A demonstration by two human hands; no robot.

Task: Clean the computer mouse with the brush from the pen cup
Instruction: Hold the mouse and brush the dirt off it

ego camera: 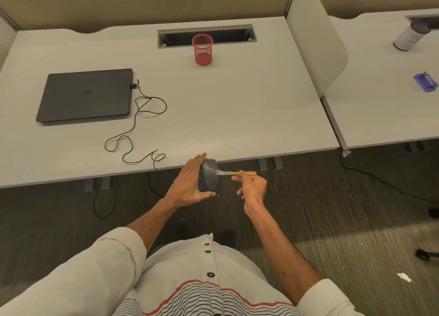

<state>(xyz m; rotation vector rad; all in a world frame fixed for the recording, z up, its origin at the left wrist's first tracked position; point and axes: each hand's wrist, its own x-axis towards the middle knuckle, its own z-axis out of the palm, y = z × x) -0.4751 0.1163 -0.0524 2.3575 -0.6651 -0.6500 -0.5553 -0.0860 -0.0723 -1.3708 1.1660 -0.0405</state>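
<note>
- The left grip held the mouse just off the near edge of the desk, over the floor. Its fingers lay along the far side of the mouse and its thumb was tucked under the near end, so the mouse was clamped between them and turned to face right.
- The right grip pinched the yellow handle of the brush between thumb and forefinger. The bristle end pointed left and touched the upturned face of the mouse.
- The red pen cup stood upright at the far middle of the desk, well apart from both grips, and looked empty. I judged that fetching the brush was done.
- The cleaning itself looked to be under way. How much of the mouse had been brushed could not be told from this view.
- The mouse's cable ran in loose loops across the desk to the closed laptop on the left, so it was plugged in.
- Probably left to do: sweeping the rest of the mouse, including the sides hidden under the left grip, then setting it on the desk and likely dropping the brush into the cup.
</note>
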